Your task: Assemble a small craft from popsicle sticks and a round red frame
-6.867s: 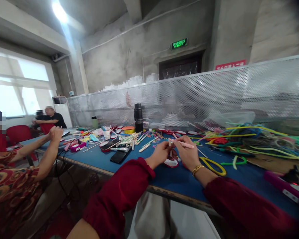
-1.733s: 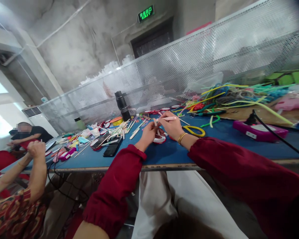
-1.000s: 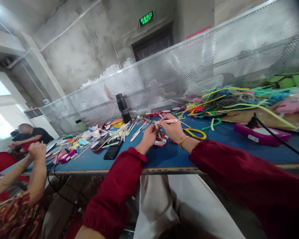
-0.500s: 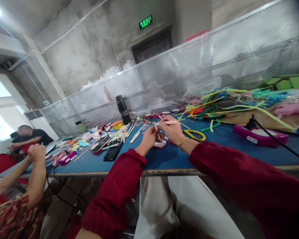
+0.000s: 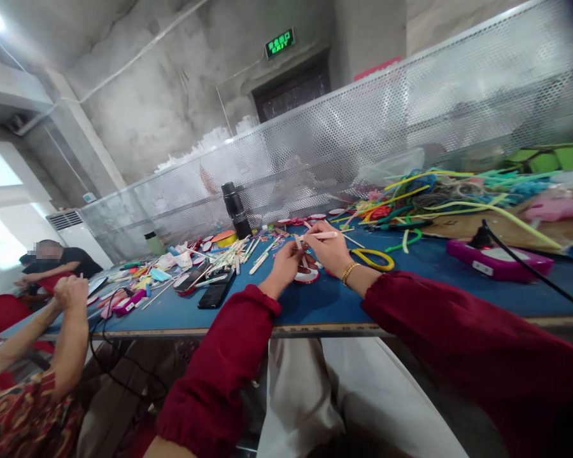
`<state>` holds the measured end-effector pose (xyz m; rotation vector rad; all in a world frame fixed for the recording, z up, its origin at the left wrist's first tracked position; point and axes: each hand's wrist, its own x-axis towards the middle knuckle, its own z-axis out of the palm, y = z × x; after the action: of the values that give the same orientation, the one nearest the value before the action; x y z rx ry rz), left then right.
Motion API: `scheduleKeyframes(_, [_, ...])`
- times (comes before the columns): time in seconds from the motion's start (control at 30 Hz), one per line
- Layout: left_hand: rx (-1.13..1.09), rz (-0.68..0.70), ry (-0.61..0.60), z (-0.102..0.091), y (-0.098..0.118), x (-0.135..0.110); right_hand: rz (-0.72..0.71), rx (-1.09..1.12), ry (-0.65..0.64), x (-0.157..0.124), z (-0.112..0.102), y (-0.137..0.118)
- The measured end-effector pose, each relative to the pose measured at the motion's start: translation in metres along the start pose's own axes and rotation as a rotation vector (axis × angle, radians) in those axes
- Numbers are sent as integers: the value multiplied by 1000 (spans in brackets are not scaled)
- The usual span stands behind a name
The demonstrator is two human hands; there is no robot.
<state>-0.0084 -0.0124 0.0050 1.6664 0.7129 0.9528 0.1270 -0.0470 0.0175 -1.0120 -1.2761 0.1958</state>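
Note:
My left hand [image 5: 284, 265] is closed round a short pale stick [image 5: 298, 244] that stands upright above the blue table [image 5: 315, 304]. My right hand [image 5: 330, 246] pinches a thin pale pen-like stick [image 5: 322, 235], held level, its tip meeting the upright stick. Both hands hover over a small red-and-white round piece [image 5: 307, 276] lying on the table. A yellow loop [image 5: 373, 257] lies just right of my right wrist, which wears a gold bracelet [image 5: 348, 271].
A black phone [image 5: 214, 294], scattered sticks [image 5: 229, 257] and a black flask [image 5: 233, 208] lie to the left. A tangle of coloured cords [image 5: 439, 194] and a pink device [image 5: 499, 261] with a cable are at right. A perforated metal screen [image 5: 410, 121] backs the table. Another person's arms [image 5: 62, 318] are at left.
The view swung down and left early on, then steadied. Over the last second my hands have hardly moved, still joined at the two sticks.

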Motion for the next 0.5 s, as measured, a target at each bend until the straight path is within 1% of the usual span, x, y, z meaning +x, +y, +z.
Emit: scheduleKeyframes(0.5, [15,-19,10,0,1,0,-22,-17,24,0,-2,-3])
